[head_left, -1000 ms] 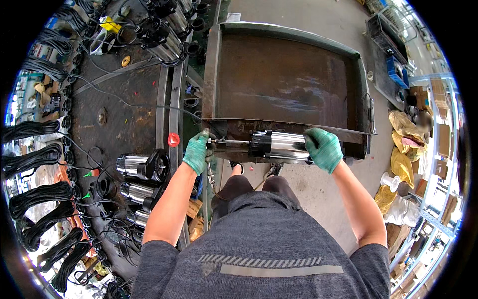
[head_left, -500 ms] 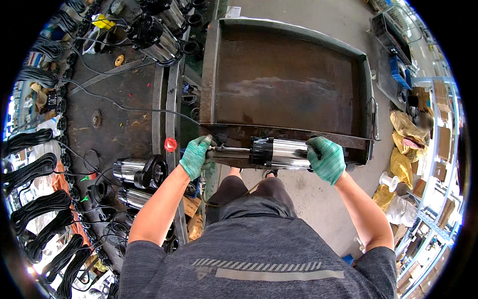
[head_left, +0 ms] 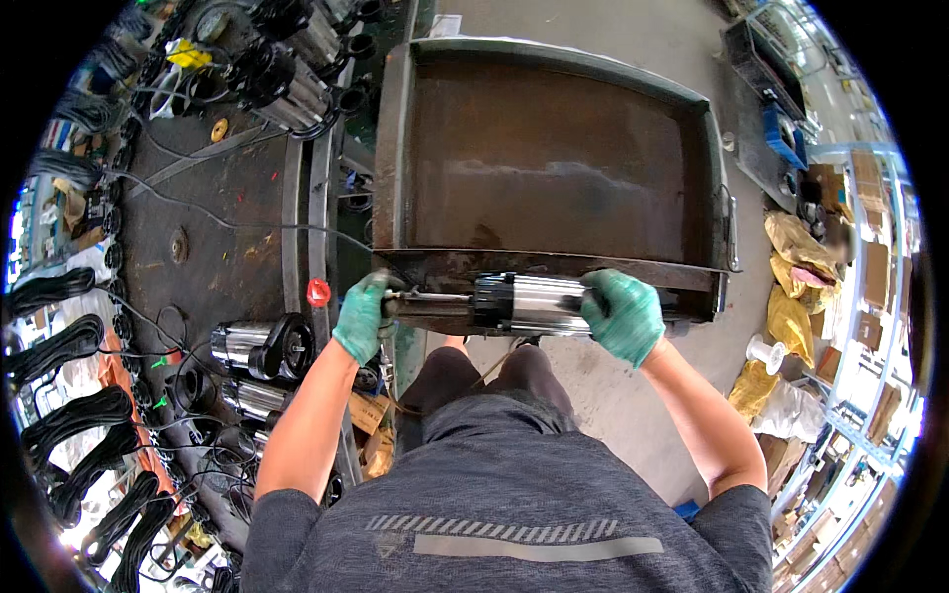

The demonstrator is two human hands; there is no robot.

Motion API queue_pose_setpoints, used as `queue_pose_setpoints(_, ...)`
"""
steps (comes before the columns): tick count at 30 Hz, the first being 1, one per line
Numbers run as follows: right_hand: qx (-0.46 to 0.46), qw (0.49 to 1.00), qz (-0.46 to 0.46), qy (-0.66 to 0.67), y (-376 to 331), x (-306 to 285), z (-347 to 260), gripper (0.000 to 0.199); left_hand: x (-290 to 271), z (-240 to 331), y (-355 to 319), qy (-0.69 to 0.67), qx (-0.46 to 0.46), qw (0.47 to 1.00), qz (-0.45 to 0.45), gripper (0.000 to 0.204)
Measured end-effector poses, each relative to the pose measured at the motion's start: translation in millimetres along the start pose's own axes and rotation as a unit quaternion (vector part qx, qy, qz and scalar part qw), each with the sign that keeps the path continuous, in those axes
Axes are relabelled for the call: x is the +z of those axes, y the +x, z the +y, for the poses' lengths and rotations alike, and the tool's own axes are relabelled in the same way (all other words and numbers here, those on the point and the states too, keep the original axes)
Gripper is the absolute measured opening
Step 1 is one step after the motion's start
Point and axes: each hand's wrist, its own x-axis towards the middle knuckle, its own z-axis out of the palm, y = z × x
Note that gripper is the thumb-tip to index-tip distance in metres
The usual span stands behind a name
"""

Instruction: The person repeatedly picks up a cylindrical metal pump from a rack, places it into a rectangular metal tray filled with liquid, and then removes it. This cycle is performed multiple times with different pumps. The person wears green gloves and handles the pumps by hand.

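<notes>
A pump motor [head_left: 542,303] with a shiny steel cylinder body and a black collar lies sideways along the near rim of a shallow metal tray [head_left: 554,259]. From the collar a thin metal shaft [head_left: 440,297] points left. My left hand [head_left: 362,312], in a green glove, is closed around the tip of that shaft. My right hand [head_left: 625,314], gloved alike, grips the right part of the steel body from above, thumb toward the collar. The motor's right end is hidden behind this hand.
On the left, a dark workbench [head_left: 237,267] carries more steel pump motors [head_left: 262,346] and coiled black cables [head_left: 77,420]. A cable [head_left: 267,225] runs toward the tray. A red object [head_left: 317,293] sits on the bench edge. Yellow sacks [head_left: 788,316] and shelving [head_left: 875,326] stand right.
The whole view has shifted slightly, so the tray, bench and hands appear farther left. Both hands keep the same hold on the motor.
</notes>
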Motion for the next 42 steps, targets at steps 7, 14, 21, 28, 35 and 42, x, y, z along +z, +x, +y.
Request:
queue_pose_setpoints(7,-0.147,0.986,0.084,-0.005,-22,-27,-6,0.036,68,6,-45,-0.247,0.245,0.937,-0.041,0.027)
queue_pose_setpoints(14,0.199,0.955,-0.088,0.2,-93,-49,-29,0.06,279,3,-108,-0.262,0.185,0.903,-0.285,0.037)
queue_pose_setpoints(21,0.345,0.936,0.068,-0.012,-215,-99,160,0.022,261,-8,-116,0.168,0.344,0.902,-0.201,0.032)
queue_pose_setpoints(28,0.427,0.904,0.029,-0.013,-256,-49,317,0.025,140,-45,-102,0.149,0.378,0.912,0.051,0.026)
queue_pose_setpoints(35,0.436,0.899,0.042,-0.017,-232,-31,299,0.037,-2,-53,-61,0.197,0.416,0.86,0.22,0.024)
queue_pose_setpoints(42,0.205,0.967,0.119,0.098,-134,-37,129,0.039,-42,15,-11,0.429,0.356,0.782,0.279,0.037)
